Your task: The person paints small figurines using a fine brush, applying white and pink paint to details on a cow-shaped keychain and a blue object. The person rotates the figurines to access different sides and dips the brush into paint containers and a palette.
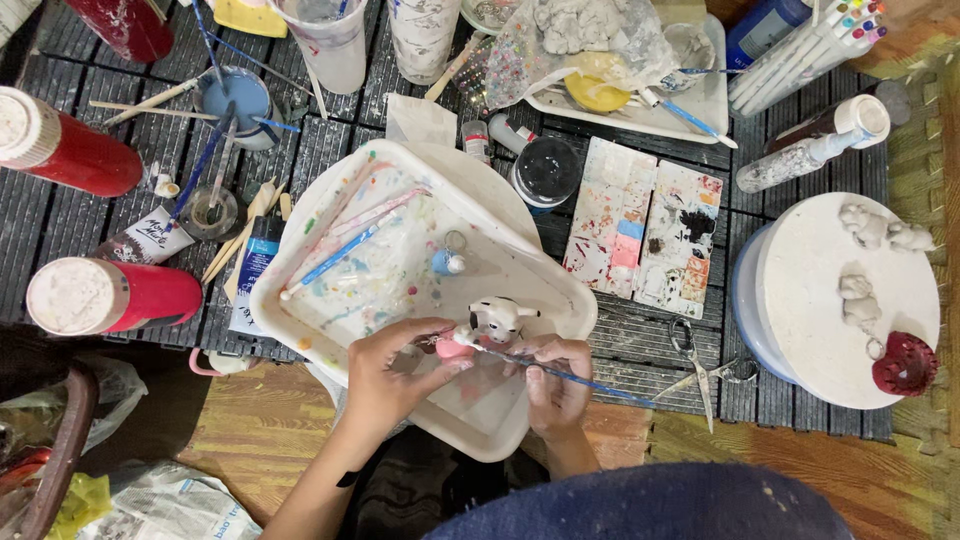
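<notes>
Figurine: one, left hand; paintbrush: one, right hand.

Dark slatted table, wooden floor

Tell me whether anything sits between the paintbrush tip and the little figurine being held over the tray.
Nothing visible does. The left hand holds the small white and black figurine over the white tray, and the right hand holds the blue paintbrush with its tip at the figurine's pink base. The gap between them looks open.
</notes>
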